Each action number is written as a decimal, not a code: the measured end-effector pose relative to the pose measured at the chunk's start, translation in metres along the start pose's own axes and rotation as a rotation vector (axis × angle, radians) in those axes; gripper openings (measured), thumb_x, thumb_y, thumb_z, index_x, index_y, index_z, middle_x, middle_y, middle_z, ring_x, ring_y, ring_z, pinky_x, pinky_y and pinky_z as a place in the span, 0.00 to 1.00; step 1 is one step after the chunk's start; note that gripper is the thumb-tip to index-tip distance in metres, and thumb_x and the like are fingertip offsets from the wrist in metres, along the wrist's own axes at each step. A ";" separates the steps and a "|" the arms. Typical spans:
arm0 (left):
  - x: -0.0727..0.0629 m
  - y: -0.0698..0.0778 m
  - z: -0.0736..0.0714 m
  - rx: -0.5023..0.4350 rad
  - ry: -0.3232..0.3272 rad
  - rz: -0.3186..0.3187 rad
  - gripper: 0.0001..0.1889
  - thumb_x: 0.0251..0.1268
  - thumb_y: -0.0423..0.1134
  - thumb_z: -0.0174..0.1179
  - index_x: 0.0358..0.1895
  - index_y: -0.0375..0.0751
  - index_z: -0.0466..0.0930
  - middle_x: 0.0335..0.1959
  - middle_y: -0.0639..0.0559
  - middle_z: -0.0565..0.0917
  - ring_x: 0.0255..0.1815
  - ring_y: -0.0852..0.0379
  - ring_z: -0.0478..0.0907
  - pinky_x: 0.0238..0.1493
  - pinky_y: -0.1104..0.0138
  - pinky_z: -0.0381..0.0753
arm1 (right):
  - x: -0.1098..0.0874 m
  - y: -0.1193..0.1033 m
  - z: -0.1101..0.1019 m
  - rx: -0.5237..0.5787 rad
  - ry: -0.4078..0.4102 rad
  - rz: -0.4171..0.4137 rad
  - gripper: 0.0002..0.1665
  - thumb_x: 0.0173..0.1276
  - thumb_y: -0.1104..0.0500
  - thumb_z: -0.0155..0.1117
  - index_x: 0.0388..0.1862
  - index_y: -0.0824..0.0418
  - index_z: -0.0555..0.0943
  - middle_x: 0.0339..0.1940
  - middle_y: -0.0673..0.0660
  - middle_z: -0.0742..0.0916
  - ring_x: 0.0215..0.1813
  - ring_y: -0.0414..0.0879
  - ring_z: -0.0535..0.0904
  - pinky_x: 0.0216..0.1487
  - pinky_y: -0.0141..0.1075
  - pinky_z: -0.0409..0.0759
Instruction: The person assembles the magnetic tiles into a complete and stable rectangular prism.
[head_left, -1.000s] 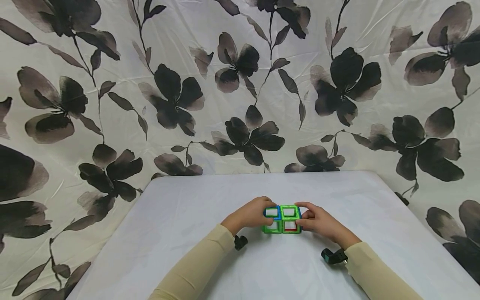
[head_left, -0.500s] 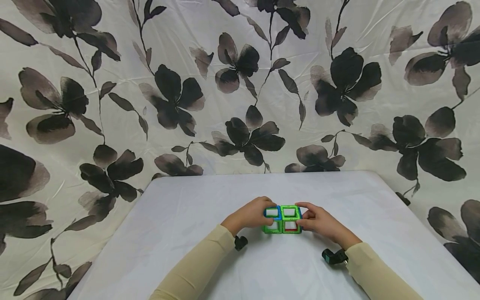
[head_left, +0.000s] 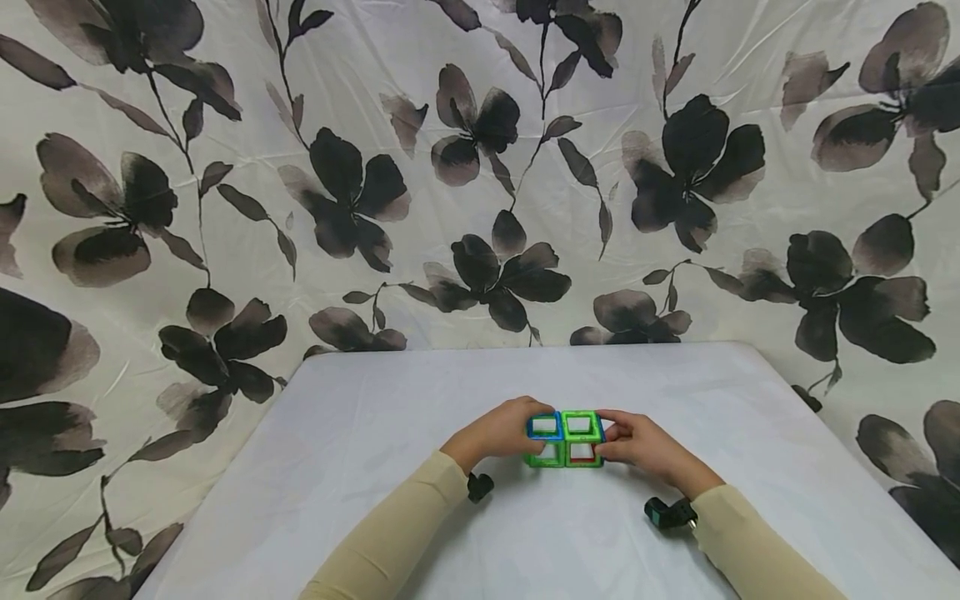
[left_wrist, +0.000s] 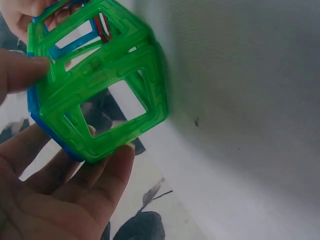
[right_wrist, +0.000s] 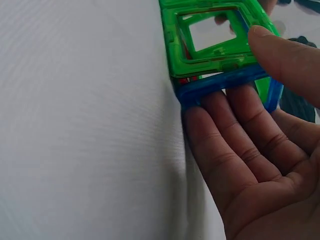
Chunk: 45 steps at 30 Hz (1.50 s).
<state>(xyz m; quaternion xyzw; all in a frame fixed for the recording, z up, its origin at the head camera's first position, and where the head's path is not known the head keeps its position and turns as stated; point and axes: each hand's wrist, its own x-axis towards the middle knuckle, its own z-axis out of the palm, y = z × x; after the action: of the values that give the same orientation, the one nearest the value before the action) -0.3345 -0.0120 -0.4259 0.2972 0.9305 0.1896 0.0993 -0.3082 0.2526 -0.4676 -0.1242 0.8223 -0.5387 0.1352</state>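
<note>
A small box built of magnetic tiles (head_left: 564, 454), two square windows wide, sits on the table in the head view. Its frames are mostly green, with a blue tile (head_left: 557, 425) at the upper left and a red edge (head_left: 583, 460) low on the right. My left hand (head_left: 497, 432) grips the left end, thumb on one side and fingers on the other, as the left wrist view shows. At the right end my right hand (head_left: 647, 446) holds the box. There its thumb (right_wrist: 287, 57) lies on a green frame and its fingers touch a blue end tile (right_wrist: 220, 84).
A white cloth covers the table (head_left: 420, 383). Behind it hangs a curtain (head_left: 420, 50) with dark flowers. Black wrist cameras are strapped on, the left camera (head_left: 480, 487) and the right camera (head_left: 669, 513), both close over the table.
Both hands stay on the tile box, which has hardly moved. The right forefinger has slid slightly down and right at the far edge, and the left hand has shifted a little.
</note>
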 end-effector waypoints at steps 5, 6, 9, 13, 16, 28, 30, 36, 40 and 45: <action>-0.001 -0.003 -0.002 -0.015 -0.002 0.003 0.30 0.60 0.47 0.65 0.67 0.54 0.71 0.62 0.54 0.76 0.53 0.61 0.73 0.57 0.66 0.76 | 0.002 -0.002 -0.003 -0.012 -0.021 -0.015 0.43 0.61 0.58 0.71 0.72 0.66 0.63 0.39 0.58 0.84 0.38 0.46 0.77 0.38 0.34 0.80; -0.001 -0.004 -0.002 -0.016 -0.001 0.006 0.30 0.60 0.47 0.65 0.67 0.54 0.71 0.62 0.53 0.76 0.54 0.61 0.73 0.57 0.65 0.76 | 0.002 -0.003 -0.003 -0.012 -0.023 -0.015 0.43 0.61 0.59 0.71 0.73 0.66 0.63 0.39 0.58 0.84 0.38 0.46 0.77 0.38 0.34 0.80; -0.001 -0.005 -0.003 -0.020 -0.004 0.008 0.30 0.60 0.47 0.66 0.67 0.53 0.72 0.62 0.53 0.76 0.55 0.61 0.73 0.59 0.65 0.76 | 0.003 -0.003 -0.003 0.003 -0.023 -0.013 0.44 0.60 0.59 0.71 0.73 0.66 0.63 0.39 0.58 0.83 0.38 0.46 0.77 0.39 0.34 0.81; -0.002 -0.006 -0.004 -0.039 -0.012 0.004 0.30 0.59 0.46 0.66 0.66 0.52 0.73 0.62 0.54 0.76 0.56 0.61 0.73 0.61 0.64 0.75 | 0.005 -0.001 -0.002 0.030 -0.029 -0.009 0.44 0.60 0.59 0.71 0.73 0.67 0.62 0.39 0.58 0.83 0.39 0.46 0.78 0.41 0.34 0.83; -0.002 -0.007 -0.004 -0.039 -0.015 0.003 0.29 0.59 0.47 0.67 0.66 0.53 0.73 0.62 0.55 0.77 0.57 0.61 0.74 0.62 0.63 0.75 | 0.006 0.000 -0.001 0.039 -0.029 -0.005 0.44 0.61 0.59 0.71 0.72 0.66 0.63 0.39 0.58 0.83 0.39 0.46 0.78 0.42 0.35 0.83; -0.002 -0.014 -0.004 -0.065 -0.009 -0.004 0.30 0.58 0.47 0.68 0.66 0.53 0.73 0.62 0.55 0.77 0.58 0.61 0.74 0.63 0.62 0.75 | 0.007 -0.006 0.005 0.001 -0.022 -0.006 0.42 0.62 0.60 0.69 0.72 0.66 0.63 0.39 0.58 0.84 0.37 0.46 0.77 0.38 0.33 0.79; -0.002 -0.015 -0.004 -0.065 -0.009 -0.004 0.30 0.58 0.47 0.68 0.66 0.53 0.73 0.62 0.55 0.77 0.57 0.61 0.74 0.62 0.62 0.75 | 0.007 -0.006 0.006 0.008 -0.017 0.007 0.42 0.62 0.60 0.70 0.72 0.65 0.63 0.39 0.58 0.84 0.38 0.46 0.77 0.38 0.33 0.79; -0.001 -0.015 -0.003 -0.067 -0.010 0.002 0.30 0.58 0.48 0.67 0.66 0.53 0.72 0.62 0.55 0.77 0.57 0.61 0.74 0.62 0.62 0.75 | 0.008 -0.004 0.005 0.038 -0.021 0.027 0.43 0.64 0.55 0.69 0.73 0.65 0.62 0.42 0.59 0.84 0.42 0.46 0.80 0.44 0.37 0.83; -0.001 -0.015 -0.004 -0.064 -0.010 -0.003 0.31 0.59 0.49 0.67 0.67 0.53 0.72 0.63 0.55 0.76 0.57 0.61 0.73 0.64 0.61 0.74 | 0.009 -0.004 0.004 0.053 -0.031 0.016 0.43 0.65 0.53 0.67 0.73 0.65 0.61 0.44 0.61 0.84 0.44 0.47 0.81 0.47 0.40 0.85; -0.001 -0.015 -0.004 -0.067 -0.014 -0.013 0.31 0.59 0.48 0.67 0.67 0.53 0.72 0.64 0.55 0.76 0.59 0.60 0.73 0.65 0.61 0.74 | 0.010 -0.003 0.004 0.052 -0.028 0.019 0.43 0.65 0.52 0.68 0.74 0.64 0.61 0.44 0.60 0.84 0.44 0.46 0.81 0.47 0.39 0.85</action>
<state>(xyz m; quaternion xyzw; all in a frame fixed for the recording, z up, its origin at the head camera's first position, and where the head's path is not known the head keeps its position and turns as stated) -0.3423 -0.0246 -0.4286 0.2889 0.9249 0.2178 0.1167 -0.3156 0.2447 -0.4677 -0.1200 0.8072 -0.5567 0.1549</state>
